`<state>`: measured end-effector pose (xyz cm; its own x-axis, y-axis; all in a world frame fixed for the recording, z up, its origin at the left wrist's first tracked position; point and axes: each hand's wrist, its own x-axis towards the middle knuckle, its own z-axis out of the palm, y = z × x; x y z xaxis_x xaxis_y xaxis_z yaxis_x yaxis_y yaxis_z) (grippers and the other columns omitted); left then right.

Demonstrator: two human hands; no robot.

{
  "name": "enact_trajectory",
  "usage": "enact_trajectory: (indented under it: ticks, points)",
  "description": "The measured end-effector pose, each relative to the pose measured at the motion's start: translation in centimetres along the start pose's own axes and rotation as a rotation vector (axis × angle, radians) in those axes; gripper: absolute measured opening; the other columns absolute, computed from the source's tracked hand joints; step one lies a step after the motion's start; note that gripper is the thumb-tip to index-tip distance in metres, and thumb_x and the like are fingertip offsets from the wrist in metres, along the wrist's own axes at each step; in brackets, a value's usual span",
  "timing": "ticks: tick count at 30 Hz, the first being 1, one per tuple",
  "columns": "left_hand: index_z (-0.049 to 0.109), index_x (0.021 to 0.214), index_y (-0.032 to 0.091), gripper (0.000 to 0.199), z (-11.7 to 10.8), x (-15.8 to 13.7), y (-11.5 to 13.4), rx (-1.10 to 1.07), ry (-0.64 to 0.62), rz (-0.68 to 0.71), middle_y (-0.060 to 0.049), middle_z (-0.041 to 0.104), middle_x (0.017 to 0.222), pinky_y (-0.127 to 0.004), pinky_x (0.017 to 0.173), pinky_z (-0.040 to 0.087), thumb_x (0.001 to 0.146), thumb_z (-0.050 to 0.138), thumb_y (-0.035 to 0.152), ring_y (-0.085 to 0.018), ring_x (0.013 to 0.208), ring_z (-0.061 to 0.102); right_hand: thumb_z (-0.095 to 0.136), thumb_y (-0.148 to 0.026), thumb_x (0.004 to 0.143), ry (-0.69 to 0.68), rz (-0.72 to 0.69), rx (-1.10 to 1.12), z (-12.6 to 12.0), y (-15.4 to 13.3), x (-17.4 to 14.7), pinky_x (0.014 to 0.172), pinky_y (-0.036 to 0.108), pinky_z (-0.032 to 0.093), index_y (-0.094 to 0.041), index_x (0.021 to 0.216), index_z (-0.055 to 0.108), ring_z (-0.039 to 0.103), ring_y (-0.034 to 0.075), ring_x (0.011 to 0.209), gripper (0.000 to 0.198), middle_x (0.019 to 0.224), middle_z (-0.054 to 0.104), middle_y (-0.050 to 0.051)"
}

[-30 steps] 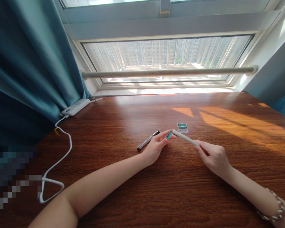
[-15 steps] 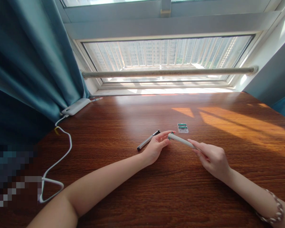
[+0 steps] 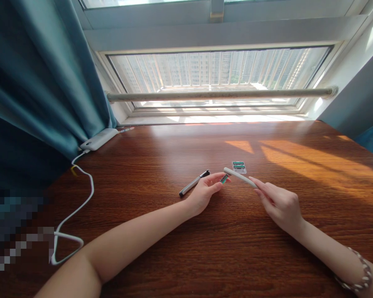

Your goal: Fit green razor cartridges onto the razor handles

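Observation:
My left hand pinches a small green and black razor cartridge between thumb and fingers. In my right hand is a white toothbrush, gripped by its handle. Its head lies just above the cartridge, dark bristles facing down at the cartridge's upper end. Whether bristles and cartridge touch is hard to tell. Beside my left fingers, a silver and black razor handle rests on the table. Just beyond the toothbrush lies a clear plastic case with green-striped cartridges in it.
The brown wooden table reaches back to the window. At the far left, next to a blue curtain, sits a white power strip or adapter. Its white cable loops down the table's left side. Sunlight falls across the right.
The toothbrush head has shifted slightly up and to the right, uncovering more of the cartridge. My right hand has moved a little right; my left hand stays almost still.

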<state>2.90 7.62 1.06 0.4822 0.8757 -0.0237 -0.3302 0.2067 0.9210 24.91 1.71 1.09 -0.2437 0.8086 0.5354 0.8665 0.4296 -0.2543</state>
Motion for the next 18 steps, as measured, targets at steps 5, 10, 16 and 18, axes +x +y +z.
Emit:
enact_trajectory:
  ticks: [5,10,16,18]
  points:
    - [0.064,0.099,0.017,0.038,0.01,0.03,-0.02,0.002,0.008,-0.014,-0.008,0.063,0.1,-0.028,0.082,0.037,0.065,0.067,0.033,-0.02,0.096,0.052,0.044,-0.022,0.084,-0.031,-0.094,0.029,-0.11,-0.02,0.04,0.06,0.02,0.039,-0.024,0.121,0.05,0.054,0.01,0.058,0.038,0.067,0.061,0.0]
    - [0.062,0.103,0.019,0.04,-0.05,0.04,0.02,-0.044,-0.011,0.003,-0.008,0.064,0.095,-0.029,0.083,0.036,0.066,0.067,0.032,-0.019,0.094,0.053,0.047,-0.023,0.083,0.028,0.036,-0.06,-0.03,0.12,-0.01,0.059,0.021,0.038,-0.025,0.119,0.052,0.054,0.01,0.056,0.036,0.066,0.061,0.0]
    - [0.06,0.107,0.019,0.046,-0.03,0.1,0.05,-0.028,-0.006,0.006,-0.009,0.063,0.097,-0.028,0.081,0.036,0.065,0.066,0.037,-0.021,0.096,0.052,0.047,-0.023,0.082,0.033,-0.024,-0.051,-0.02,0.03,-0.03,0.058,0.02,0.038,-0.024,0.117,0.054,0.053,0.009,0.054,0.036,0.062,0.06,-0.001]
    - [0.061,0.106,0.019,0.046,-0.07,0.1,0.06,-0.012,-0.009,0.016,-0.009,0.063,0.095,-0.028,0.08,0.036,0.065,0.065,0.041,-0.02,0.093,0.052,0.047,-0.024,0.082,0.064,0.039,-0.07,-0.02,-0.01,-0.01,0.056,0.02,0.038,-0.024,0.116,0.055,0.053,0.009,0.053,0.035,0.062,0.06,-0.001]
